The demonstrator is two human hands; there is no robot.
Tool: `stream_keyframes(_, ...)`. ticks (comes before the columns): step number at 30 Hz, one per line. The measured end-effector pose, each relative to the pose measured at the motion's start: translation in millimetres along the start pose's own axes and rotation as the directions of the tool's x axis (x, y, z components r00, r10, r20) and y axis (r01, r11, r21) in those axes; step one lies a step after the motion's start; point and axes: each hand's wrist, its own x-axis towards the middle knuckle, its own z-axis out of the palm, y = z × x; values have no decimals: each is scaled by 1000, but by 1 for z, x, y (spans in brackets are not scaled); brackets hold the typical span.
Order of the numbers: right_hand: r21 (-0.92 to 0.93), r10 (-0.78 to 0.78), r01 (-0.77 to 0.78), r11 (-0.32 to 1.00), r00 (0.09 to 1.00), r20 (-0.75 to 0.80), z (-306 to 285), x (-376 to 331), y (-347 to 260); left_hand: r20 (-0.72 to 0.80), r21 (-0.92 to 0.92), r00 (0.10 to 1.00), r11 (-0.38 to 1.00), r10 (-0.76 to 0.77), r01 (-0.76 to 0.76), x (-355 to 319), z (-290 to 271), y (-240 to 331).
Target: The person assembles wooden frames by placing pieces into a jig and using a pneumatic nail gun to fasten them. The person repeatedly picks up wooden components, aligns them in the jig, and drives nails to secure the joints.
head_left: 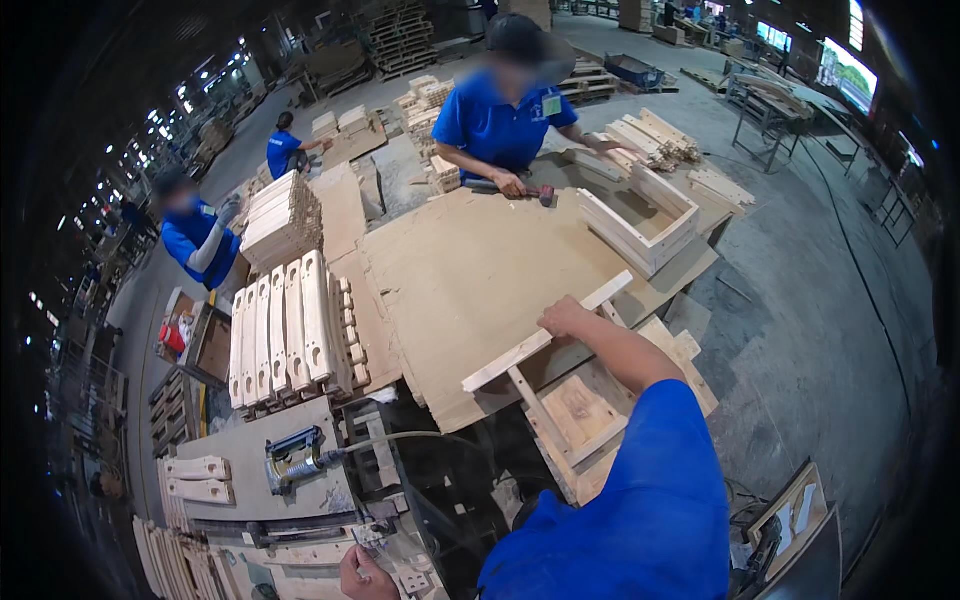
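Observation:
My right hand (566, 318) is closed round the long top rail of a pale wooden frame (510, 362), which stands at the near right edge of the board-covered table (450, 270). At the lower edge, my left hand (366, 577) has its fingers curled together over the side bench (330, 415). Beside those fingers is a small shiny metal piece (374, 534); whatever they pinch is too small to make out. A nail gun (292, 462) with a hose lies on the same bench, farther from me.
Across the table a co-worker in blue holds a mallet (547, 196) beside another wooden frame (640, 225). Stacked slotted slats (285, 325) stand at the left, and more wooden pieces (655, 138) lie at the far right. The hose (400, 436) crosses the gap between bench and table.

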Motion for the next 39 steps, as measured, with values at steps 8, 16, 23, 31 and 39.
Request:
stream_keyframes(8, 298, 23, 46, 954, 974, -224, -100, -102, -48, -3, -247, 999, 968, 32, -32, -5, -16, 18)
stream_keyframes(16, 566, 136, 112, 817, 916, -377, -189, -157, -150, -186, -268, 958, 927, 217, -262, -27, -65, 11)
stream_keyframes(23, 685, -23, 224, 693, 957, -289, -237, -142, -336, -172, -193, 909, 892, 380, -409, -73, -124, -1)
stream_keyframes(31, 511, -408, 571, 642, 819, -403, -214, -127, -520, 40, -44, 996, 996, 85, -83, -133, -128, -53)
stream_keyframes(39, 392, -651, 733, 556, 678, -343, -189, -91, -695, 133, 109, 952, 958, -277, 264, -169, -123, -134)
